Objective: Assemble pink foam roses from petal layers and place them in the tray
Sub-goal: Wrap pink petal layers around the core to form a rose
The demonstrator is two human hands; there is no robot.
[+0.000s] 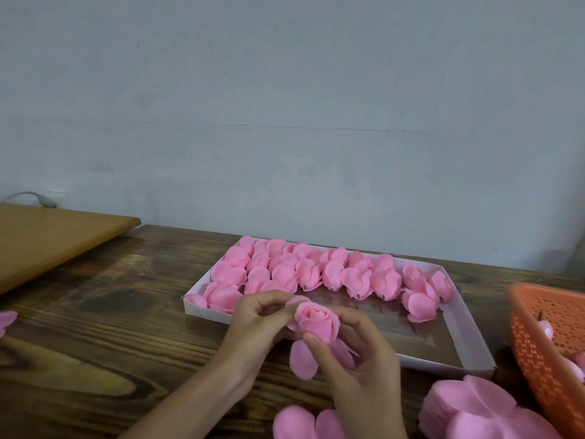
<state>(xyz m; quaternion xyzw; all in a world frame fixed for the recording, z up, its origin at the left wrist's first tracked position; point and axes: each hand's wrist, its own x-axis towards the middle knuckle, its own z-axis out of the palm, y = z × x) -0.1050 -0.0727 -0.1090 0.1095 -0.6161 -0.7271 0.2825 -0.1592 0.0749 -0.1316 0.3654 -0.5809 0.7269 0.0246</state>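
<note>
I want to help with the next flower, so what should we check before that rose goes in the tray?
1. Rose held safely: ok, the left hand and right hand both pinch it.
2. Outer petals folded up round the bud: not ok, they hang down below it.
3. Room in the tray: ok, its near right part is bare.
4. Finished roses out of the way: ok, they fill the far side.
5. More petal layers ready: ok, a stack lies beside the right hand.
6. Layers firmly joined underneath: cannot tell, the hands hide it.
</note>
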